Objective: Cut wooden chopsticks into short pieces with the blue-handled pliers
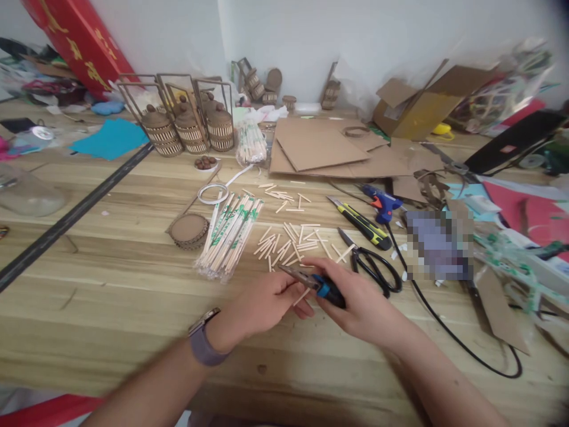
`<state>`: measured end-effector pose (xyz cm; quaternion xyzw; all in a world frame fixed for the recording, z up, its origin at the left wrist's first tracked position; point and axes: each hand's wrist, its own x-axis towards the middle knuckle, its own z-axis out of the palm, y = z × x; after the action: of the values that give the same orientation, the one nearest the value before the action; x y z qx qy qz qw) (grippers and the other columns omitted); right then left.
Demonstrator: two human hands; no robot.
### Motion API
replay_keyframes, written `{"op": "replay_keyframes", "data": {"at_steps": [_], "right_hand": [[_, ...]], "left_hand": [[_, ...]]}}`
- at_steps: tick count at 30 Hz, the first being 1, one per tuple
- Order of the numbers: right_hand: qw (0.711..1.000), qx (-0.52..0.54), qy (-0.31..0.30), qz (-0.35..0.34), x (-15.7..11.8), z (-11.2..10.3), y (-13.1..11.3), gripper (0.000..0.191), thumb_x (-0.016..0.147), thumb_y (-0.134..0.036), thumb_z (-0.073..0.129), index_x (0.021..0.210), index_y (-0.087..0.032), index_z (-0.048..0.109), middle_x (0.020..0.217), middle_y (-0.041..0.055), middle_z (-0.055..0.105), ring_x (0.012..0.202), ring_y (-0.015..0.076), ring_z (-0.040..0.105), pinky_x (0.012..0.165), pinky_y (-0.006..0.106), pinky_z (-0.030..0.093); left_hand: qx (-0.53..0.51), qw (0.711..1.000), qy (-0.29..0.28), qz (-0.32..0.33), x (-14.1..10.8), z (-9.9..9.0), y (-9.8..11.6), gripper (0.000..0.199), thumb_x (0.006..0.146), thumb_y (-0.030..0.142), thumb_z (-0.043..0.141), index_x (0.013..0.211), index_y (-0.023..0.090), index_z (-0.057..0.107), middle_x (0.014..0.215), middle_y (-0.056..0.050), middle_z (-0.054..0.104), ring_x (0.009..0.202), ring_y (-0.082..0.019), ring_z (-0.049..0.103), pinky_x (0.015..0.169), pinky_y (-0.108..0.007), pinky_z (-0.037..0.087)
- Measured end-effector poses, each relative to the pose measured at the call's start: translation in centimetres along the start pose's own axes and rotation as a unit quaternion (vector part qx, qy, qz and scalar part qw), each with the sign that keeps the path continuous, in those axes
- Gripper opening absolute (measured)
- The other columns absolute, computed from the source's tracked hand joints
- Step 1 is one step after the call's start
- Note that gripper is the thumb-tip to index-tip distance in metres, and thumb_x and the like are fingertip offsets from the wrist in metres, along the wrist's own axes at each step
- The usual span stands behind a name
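Note:
My right hand [355, 299] is closed round the dark, blue-marked handles of a pair of pliers [306, 277], whose jaws point left. Between the fingers of my left hand [262, 302] is a thin wooden stick [301, 296], lying at the plier jaws. Whether the jaws touch it I cannot tell. Just beyond both hands lie many short cut stick pieces [288, 243]. Left of them is a bundle of wrapped chopsticks [231, 237] with green print. Black-handled scissors [377, 267] lie to the right of my right hand.
A yellow-black utility knife [360, 222] and a blue glue gun [380, 201] with a trailing cable lie at right. A round cardboard base [189, 230] sits left of the chopsticks. Behind stand small lidded stick baskets [191, 133] in frames and flat cardboard sheets [320, 145].

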<state>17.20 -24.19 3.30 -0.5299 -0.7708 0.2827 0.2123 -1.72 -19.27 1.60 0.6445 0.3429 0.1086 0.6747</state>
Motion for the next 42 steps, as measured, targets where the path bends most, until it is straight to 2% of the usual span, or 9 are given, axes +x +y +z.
{"op": "replay_keyframes", "data": {"at_steps": [4, 9, 13, 17, 27, 33, 37, 39, 42], "right_hand": [[1.000, 0.017, -0.005, 0.003, -0.1, 0.6, 0.1, 0.051, 0.084, -0.013, 0.051, 0.133, -0.020, 0.042, 0.113, 0.0093, 0.070, 0.102, 0.0230, 0.067, 0.087, 0.036, 0.053], [0.999, 0.017, 0.020, -0.043, 0.0, 0.9, 0.5, 0.050, 0.085, -0.012, 0.053, 0.132, -0.024, 0.043, 0.119, 0.0089, 0.065, 0.110, 0.0228, 0.063, 0.094, 0.038, 0.052], [0.990, -0.015, 0.120, -0.072, 0.1, 1.3, 0.3, 0.046, 0.090, -0.017, 0.055, 0.133, -0.025, 0.042, 0.132, 0.0120, 0.052, 0.128, 0.0254, 0.048, 0.107, 0.044, 0.044], [0.981, -0.055, 0.178, -0.050, 0.0, 2.4, -0.4, 0.046, 0.088, -0.025, 0.062, 0.131, -0.023, 0.044, 0.126, 0.0139, 0.049, 0.123, 0.0283, 0.049, 0.101, 0.047, 0.049], [0.965, -0.126, 0.219, -0.064, -0.2, 4.0, -0.6, 0.059, 0.081, -0.019, 0.069, 0.134, -0.020, 0.042, 0.118, 0.0146, 0.045, 0.113, 0.0306, 0.055, 0.089, 0.043, 0.057], [0.977, -0.097, 0.185, -0.048, -0.7, 3.4, -0.9, 0.057, 0.083, -0.025, 0.070, 0.133, -0.020, 0.044, 0.117, 0.0141, 0.048, 0.112, 0.0292, 0.056, 0.087, 0.041, 0.056], [0.993, -0.002, 0.115, 0.016, -2.3, 1.2, -1.9, 0.035, 0.087, -0.029, 0.062, 0.121, -0.025, 0.054, 0.108, 0.0085, 0.060, 0.103, 0.0249, 0.061, 0.085, 0.038, 0.054], [0.991, 0.040, 0.070, 0.111, -3.5, -0.2, -2.2, 0.023, 0.088, -0.034, 0.057, 0.109, -0.025, 0.060, 0.094, 0.0043, 0.066, 0.087, 0.0226, 0.064, 0.075, 0.034, 0.054], [0.959, 0.099, 0.031, 0.264, -5.1, -2.2, -2.2, 0.032, 0.084, -0.049, 0.059, 0.104, -0.025, 0.066, 0.089, 0.0022, 0.070, 0.085, 0.0240, 0.065, 0.074, 0.032, 0.052]], "left_hand": [[-0.015, 0.999, -0.028, -0.012, 0.1, 0.2, -0.6, 0.032, 0.094, 0.043, 0.045, 0.081, 0.018, 0.059, 0.079, -0.005, 0.073, 0.081, -0.021, 0.071, 0.076, -0.032, 0.052], [-0.076, 0.996, -0.045, -0.001, 0.3, 0.3, -1.4, 0.044, 0.086, 0.061, 0.053, 0.084, 0.018, 0.059, 0.073, -0.004, 0.069, 0.071, -0.020, 0.068, 0.071, -0.033, 0.052], [-0.151, 0.988, 0.025, 0.007, 0.5, 0.4, -1.0, 0.048, 0.079, 0.065, 0.059, 0.079, 0.017, 0.058, 0.071, -0.003, 0.066, 0.069, -0.019, 0.065, 0.069, -0.031, 0.048], [-0.227, 0.969, 0.097, 0.008, 0.5, 0.6, -0.2, 0.041, 0.076, 0.058, 0.066, 0.080, 0.017, 0.062, 0.074, -0.002, 0.065, 0.071, -0.017, 0.062, 0.071, -0.030, 0.046], [-0.249, 0.961, 0.115, 0.017, 0.1, 1.6, 0.3, 0.027, 0.073, 0.043, 0.070, 0.077, 0.016, 0.066, 0.076, -0.002, 0.069, 0.079, -0.020, 0.062, 0.079, -0.032, 0.047], [-0.221, 0.968, 0.114, 0.038, 0.1, 1.5, -0.1, 0.028, 0.078, 0.044, 0.067, 0.071, 0.017, 0.063, 0.072, -0.001, 0.069, 0.073, -0.017, 0.062, 0.072, -0.028, 0.046], [-0.215, 0.974, 0.066, 0.037, 0.0, 1.2, -0.1, 0.036, 0.084, 0.052, 0.060, 0.076, 0.017, 0.059, 0.069, -0.003, 0.070, 0.066, -0.016, 0.064, 0.068, -0.028, 0.045], [-0.206, 0.977, 0.052, 0.029, -0.1, 1.0, 0.1, 0.037, 0.085, 0.053, 0.059, 0.078, 0.018, 0.056, 0.070, -0.005, 0.072, 0.068, -0.017, 0.067, 0.068, -0.028, 0.045], [-0.186, 0.981, 0.042, 0.012, -0.5, 1.1, 0.3, 0.035, 0.087, 0.052, 0.057, 0.081, 0.017, 0.055, 0.076, -0.008, 0.074, 0.071, -0.017, 0.069, 0.069, -0.028, 0.045]]}}
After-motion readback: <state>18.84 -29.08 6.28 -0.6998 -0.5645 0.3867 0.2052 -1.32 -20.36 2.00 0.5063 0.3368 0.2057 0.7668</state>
